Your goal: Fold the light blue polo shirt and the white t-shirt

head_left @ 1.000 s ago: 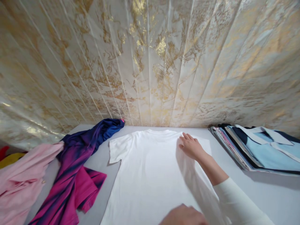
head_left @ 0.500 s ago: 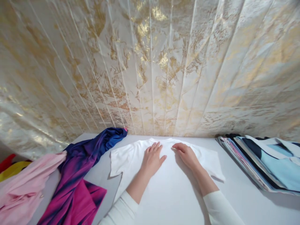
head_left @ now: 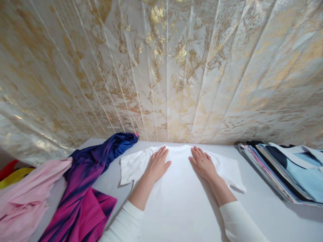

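A white short-sleeved T-shirt [head_left: 180,195] lies spread out on the white table, its neckline toward the far edge and a sleeve out to each side. Flat on its left shoulder area rests my left hand [head_left: 156,164], fingers stretched toward the collar and thumb apart. My right hand [head_left: 203,163] lies on the shirt at the other side of the neckline, fingers extended and pointing away from me. Neither hand grips the fabric. The bottom of the shirt runs out of view below.
Left of the shirt lie a crumpled purple-and-navy garment [head_left: 83,191] and a pink garment [head_left: 27,198], with yellow cloth [head_left: 15,177] behind. At right stands a stack of folded clothes [head_left: 285,171]. A gold-patterned curtain [head_left: 166,84] hangs behind the table [head_left: 267,215].
My hands have moved apart, the left one slightly outward and toward the shoulder. My right hand's fingers have gone from curled to stretched flat on the shirt.
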### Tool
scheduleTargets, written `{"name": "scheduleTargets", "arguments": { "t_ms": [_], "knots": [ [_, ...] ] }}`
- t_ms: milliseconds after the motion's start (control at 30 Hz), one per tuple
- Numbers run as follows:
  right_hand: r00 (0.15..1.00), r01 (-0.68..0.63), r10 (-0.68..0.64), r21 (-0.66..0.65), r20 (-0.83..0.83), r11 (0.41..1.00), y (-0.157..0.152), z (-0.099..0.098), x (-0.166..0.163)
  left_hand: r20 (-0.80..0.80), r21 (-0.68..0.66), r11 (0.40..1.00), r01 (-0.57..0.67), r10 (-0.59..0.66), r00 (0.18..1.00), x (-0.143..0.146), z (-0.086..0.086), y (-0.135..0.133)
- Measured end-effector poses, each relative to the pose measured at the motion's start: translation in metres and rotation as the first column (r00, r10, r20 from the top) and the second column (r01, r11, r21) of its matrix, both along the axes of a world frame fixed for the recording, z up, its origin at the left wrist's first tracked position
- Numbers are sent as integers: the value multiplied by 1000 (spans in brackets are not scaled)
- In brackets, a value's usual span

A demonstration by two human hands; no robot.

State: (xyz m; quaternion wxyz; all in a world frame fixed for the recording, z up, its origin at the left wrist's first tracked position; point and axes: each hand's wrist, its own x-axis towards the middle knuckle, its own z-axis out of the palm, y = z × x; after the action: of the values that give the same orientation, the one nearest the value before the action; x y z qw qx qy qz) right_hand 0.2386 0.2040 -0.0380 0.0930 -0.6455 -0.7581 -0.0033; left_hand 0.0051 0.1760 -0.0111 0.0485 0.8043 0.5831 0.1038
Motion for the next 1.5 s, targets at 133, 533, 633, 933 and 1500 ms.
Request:
{"name": "scheduleTargets", "arguments": {
  "t_ms": [133, 533, 633, 933, 1500],
  "knots": [
    [999, 5, -5, 7, 37, 1000, -1, 1, -1, -29, 3, 998, -59, 59, 998, -3, -1, -5],
    [999, 3, -4, 26, 46, 1000, -1, -2, -2, -106, 85, 960, -267, 275, 956, -41, -14, 9],
    [999, -9, 7, 43, 35, 999, -2, -2, 1, -118, 94, 959, -265, 276, 954, -46, -13, 8],
    [996, -84, 81, 90, 29, 992, -7, -11, 38, -128, 109, 961, -252, 265, 956, -53, -13, 8],
    [991, -120, 110, 133, 77, 984, -70, 16, 17, -51, 172, 967, -188, 200, 979, -39, 12, -51]
  ]
}}
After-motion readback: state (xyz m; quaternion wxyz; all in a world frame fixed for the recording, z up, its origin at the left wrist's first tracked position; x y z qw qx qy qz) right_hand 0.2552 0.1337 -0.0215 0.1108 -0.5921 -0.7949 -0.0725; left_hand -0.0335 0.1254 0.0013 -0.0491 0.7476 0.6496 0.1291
